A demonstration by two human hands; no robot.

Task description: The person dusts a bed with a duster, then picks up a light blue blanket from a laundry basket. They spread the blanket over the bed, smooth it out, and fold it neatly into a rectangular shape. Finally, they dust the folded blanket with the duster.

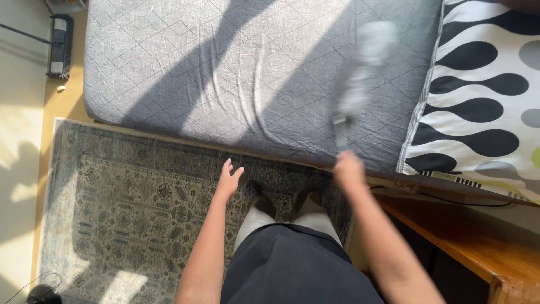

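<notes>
Bottom centre: dark skirt/apron and two shoes (281, 200) on the rug (129, 197), person standing facing the bed. Left hand (229, 181) mid-frame, fingers spread, palm empty, touching nothing; looks held out for balance. Right hand (349, 169) centre-right, blurred, closed around the lower end of a grey-white brush-like tool (360, 79). Tool runs up from the fist over the mattress (225, 67), head at upper right of centre; heavy motion blur, can't tell exact kind or if it touches the cover. Held long-reach, prob. to get across the bed w/o leaning.

Mattress has a grey quilted cover, wrinkled, sun + shadow bands across it. Far right: black/white blob-print duvet (484, 90) folded back. Lower right: wooden table (450, 231), cable along the bed edge. Upper left: floor sweeper (59, 48) on the bare floor.
</notes>
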